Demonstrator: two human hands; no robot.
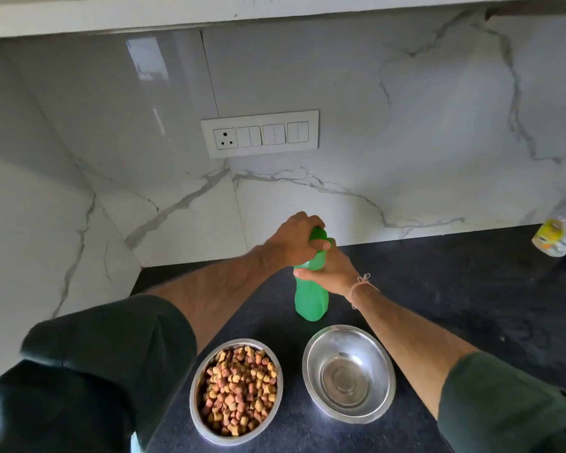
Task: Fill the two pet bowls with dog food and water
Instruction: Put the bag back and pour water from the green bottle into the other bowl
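A green bottle [311, 299] stood upright on the dark countertop [438, 289], and everything else was set around it. The left hand [299, 238] was over the top of the bottle, its fingers curled down round the cap [317, 234] with the thumb pressed on the cap's front. The right hand [332, 273] reached in from the bottle's right and gripped it just below the cap, fingers wrapped round the upper body. A thin thread bracelet [361, 284] was tied at that wrist. Nearer the person than the bottle, and a little to its left, sat a steel bowl [192, 390] heaped with brown and orange dog food [239, 390]. Just in front of the bottle and slightly to its right sat a second steel bowl [314, 364], close beside the first but not touching it; whether the shine in its bottom was shallow water or bare metal could not be told. Behind the bottle rose a white marble backsplash [406, 125], with a white switch plate [260, 134] fixed to it above and to the left of the bottle. Far to the bottle's right, at the edge of the view, a clear plastic bottle [559, 230] with a yellow label stood on the same counter. Both forearms were bare below dark green sleeves [111, 354].
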